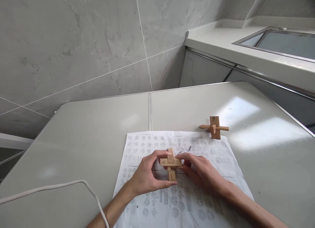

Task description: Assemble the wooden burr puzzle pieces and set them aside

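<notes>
A wooden interlocking puzzle made of several light blocks is held between both hands, above a printed sheet. My left hand spans it, with fingertips at the upper part and the thumb under the lower block. Dark pen marks show on two of its blocks. My right hand pinches the right end of the crosswise block between thumb and fingers. A second wooden puzzle assembly, a cross of interlocked pieces with a marked flat plate, lies beyond the sheet's upper right edge.
The creased instruction sheet with small printed diagrams lies under the hands on a pale table. A white cable crosses the lower left, over the left forearm. Grey tiled wall stands behind; a counter with a sink is at upper right.
</notes>
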### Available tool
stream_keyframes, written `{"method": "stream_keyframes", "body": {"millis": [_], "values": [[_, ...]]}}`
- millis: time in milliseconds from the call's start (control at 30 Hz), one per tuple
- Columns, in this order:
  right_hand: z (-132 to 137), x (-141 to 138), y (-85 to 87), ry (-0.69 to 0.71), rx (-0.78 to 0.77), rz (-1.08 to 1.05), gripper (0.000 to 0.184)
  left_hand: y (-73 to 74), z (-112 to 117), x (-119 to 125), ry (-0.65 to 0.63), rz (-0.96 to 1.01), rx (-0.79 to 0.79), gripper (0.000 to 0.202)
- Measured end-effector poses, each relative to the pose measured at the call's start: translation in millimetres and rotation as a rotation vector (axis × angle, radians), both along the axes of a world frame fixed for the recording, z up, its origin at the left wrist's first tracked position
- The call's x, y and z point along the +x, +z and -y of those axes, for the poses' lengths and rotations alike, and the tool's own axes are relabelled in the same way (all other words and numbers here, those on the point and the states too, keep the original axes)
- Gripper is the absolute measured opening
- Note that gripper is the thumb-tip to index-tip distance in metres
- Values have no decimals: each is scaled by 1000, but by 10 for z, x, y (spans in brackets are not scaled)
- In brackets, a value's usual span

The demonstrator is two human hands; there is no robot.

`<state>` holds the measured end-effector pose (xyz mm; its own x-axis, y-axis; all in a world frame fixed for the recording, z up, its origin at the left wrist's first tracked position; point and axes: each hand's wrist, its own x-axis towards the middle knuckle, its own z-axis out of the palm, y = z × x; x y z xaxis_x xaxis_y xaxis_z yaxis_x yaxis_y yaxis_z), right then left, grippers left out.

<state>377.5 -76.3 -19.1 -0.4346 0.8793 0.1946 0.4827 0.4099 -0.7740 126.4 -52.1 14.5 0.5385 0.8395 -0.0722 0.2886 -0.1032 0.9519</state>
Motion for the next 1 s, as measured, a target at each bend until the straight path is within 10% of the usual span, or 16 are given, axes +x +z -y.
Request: {"method": "stream_keyframes", "body": {"millis": [467,633,1000], "values": [[-28,-3,-37,-68,-42,-48,18,-9,-5,10,44,27,-31,68],[-40,-6,-27,-76,133,63,24,-17,-25,12,263,78,-71,67],[-57,-53,-20,33,221,117,72,-57,-36,40,346,101,-72,68]]}}
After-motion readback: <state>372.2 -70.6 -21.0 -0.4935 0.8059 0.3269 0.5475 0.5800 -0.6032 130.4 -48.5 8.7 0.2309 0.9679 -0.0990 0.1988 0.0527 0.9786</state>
